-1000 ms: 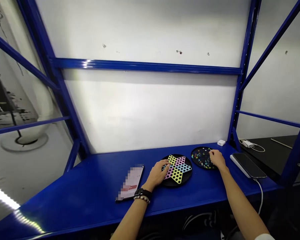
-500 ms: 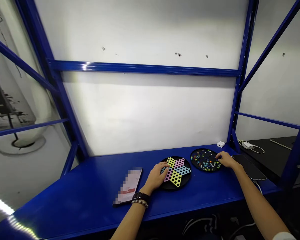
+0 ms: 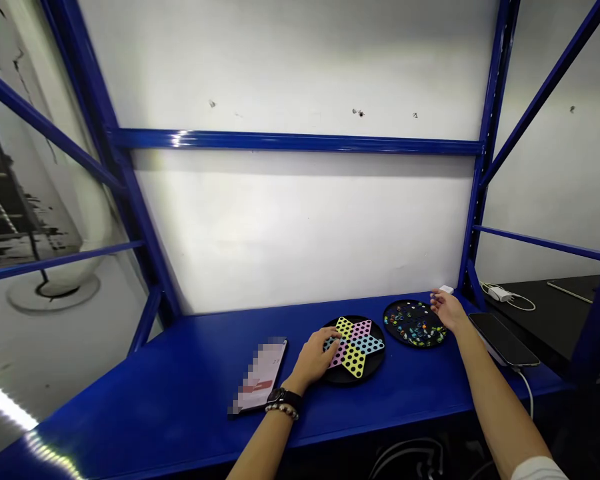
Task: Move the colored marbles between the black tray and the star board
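Observation:
A round black board with a coloured star of holes (image 3: pixel 356 343) lies on the blue shelf (image 3: pixel 180 393). My left hand (image 3: pixel 316 357) rests on its left edge, fingers spread flat. To the right sits a round black tray (image 3: pixel 414 323) with several coloured marbles in it. My right hand (image 3: pixel 446 307) hovers at the tray's far right rim, raised a little, fingers loosely apart, beside a small white block (image 3: pixel 447 289). I see nothing in that hand.
A phone (image 3: pixel 260 375) lies face up left of my left wrist. Another phone (image 3: pixel 503 339) with a cable lies at the shelf's right end. A white charger (image 3: pixel 500 293) sits on the black table beyond. Blue uprights and a crossbar frame the white wall.
My right hand has left the marbles in the tray, swung out past its right rim, then lifted toward the back corner. My left hand stays on the star board.

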{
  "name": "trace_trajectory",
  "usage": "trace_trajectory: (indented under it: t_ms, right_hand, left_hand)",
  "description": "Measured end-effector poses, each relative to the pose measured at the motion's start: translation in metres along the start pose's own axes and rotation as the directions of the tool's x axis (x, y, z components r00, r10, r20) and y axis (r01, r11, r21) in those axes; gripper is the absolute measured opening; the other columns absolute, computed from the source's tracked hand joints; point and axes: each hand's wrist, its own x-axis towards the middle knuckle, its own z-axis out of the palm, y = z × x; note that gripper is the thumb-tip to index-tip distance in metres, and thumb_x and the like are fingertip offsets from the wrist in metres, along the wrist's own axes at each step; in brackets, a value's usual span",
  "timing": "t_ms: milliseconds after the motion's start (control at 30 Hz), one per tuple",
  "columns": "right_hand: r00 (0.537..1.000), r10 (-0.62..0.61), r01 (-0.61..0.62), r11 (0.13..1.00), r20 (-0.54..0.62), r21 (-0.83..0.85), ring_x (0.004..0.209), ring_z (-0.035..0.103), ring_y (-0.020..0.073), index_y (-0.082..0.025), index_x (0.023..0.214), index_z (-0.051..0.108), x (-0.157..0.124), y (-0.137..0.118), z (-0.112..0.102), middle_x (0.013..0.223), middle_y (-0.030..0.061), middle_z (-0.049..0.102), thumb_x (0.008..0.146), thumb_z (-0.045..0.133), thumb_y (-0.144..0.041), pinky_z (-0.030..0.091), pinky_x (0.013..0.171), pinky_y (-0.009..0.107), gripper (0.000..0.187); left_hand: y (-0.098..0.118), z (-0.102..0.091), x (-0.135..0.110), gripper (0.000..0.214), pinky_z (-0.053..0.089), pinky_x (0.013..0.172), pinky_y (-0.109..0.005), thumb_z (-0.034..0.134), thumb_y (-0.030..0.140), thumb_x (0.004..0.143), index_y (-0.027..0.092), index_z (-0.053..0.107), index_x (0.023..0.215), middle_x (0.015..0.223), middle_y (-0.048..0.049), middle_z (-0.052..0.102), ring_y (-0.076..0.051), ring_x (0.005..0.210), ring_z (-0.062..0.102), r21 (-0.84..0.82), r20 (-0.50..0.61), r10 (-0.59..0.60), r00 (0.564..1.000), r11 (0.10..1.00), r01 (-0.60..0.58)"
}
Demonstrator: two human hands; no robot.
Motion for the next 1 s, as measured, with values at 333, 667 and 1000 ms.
trace_trajectory:
  t_ms: [333, 667, 1000]
  right_hand:
    - [0.998, 0.048, -0.033, 0.964, 0.051, -0.265, 0.064, 0.056, 0.0171, -0.019, 0.072, 0.062, -0.016, 0.007, 0.016, 0.063, 0.0015, 0.059, 0.076, 0.052, -0.031, 0.040, 0.058, 0.027, 0.016]
    - [0.920, 0.100, 0.249, 0.596, 0.379, -0.763, 0.090, 0.062, 0.0219, -0.019, 0.099, 0.056, -0.032, -0.007, 0.033, 0.101, 0.0088, 0.067, 0.097, 0.040, -0.037, 0.040, 0.074, 0.031, 0.024]
    - [0.886, 0.156, 0.279, 0.571, 0.436, -0.772, 0.096, 0.061, 0.0234, -0.016, 0.104, 0.053, -0.028, -0.008, 0.034, 0.111, 0.0128, 0.064, 0.096, 0.038, -0.020, 0.039, 0.075, 0.032, 0.018]
  left_hand:
    - [-0.004, 0.003, 0.002, 0.033, 0.043, 0.108, -0.043, 0.045, 0.040, 0.090, 0.025, 0.068, 0.108, 0.134, -0.0049, 0.061, -0.027, 0.124, 0.055, -0.010, 0.008, 0.018, 1.000, 1.000, -0.018]
    - [0.000, 0.002, 0.002, 0.032, 0.043, 0.108, -0.044, 0.045, 0.040, 0.091, 0.025, 0.068, 0.107, 0.134, -0.0053, 0.062, -0.027, 0.125, 0.055, -0.004, 0.008, 0.012, 1.000, 1.000, -0.012]
    - [-0.001, 0.002, 0.003, 0.032, 0.045, 0.107, -0.045, 0.045, 0.042, 0.091, 0.027, 0.068, 0.107, 0.135, -0.0042, 0.061, -0.028, 0.125, 0.055, 0.002, 0.006, 0.008, 1.000, 1.000, -0.008]
